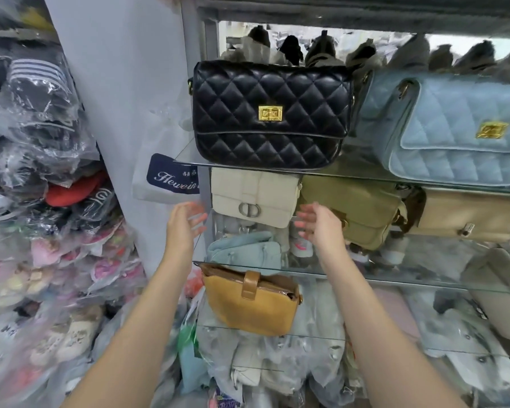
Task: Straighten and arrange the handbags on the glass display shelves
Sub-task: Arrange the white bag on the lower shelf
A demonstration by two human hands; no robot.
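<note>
Left hand (186,222) and right hand (318,226) both raised, fingers spread and relaxed, palms facing each other, holding nothing; between them sits the cream handbag (253,198) on the middle glass shelf (409,282), neither hand clearly touching it; left fingertips blurred, so contact on that side cannot be settled. Step in hand, as I judge it: squaring this cream bag; best done with both palms closing evenly on its two ends, lifting little, turning it until the round clasp faces straight out and its front runs parallel with the shelf edge; right hand should keep clear of the olive handbag (354,210) just beside it, since a nudge there would undo the row; avoid dragging across the glass. Above, the black quilted handbag (271,113) stands upright on the top shelf; the pale blue quilted handbag (454,128) beside it leans at a tilt and runs out of frame on the right; a beige handbag (471,216) is likewise cut off. Below, a tan handbag (251,301) on a lower shelf, tilted. A pale teal bag (245,251) under the cream one; whether on the same shelf or seen through glass I cannot tell. Plastic-wrapped goods (42,172) at left too crumpled to identify; items behind the top row dark and blurred.
</note>
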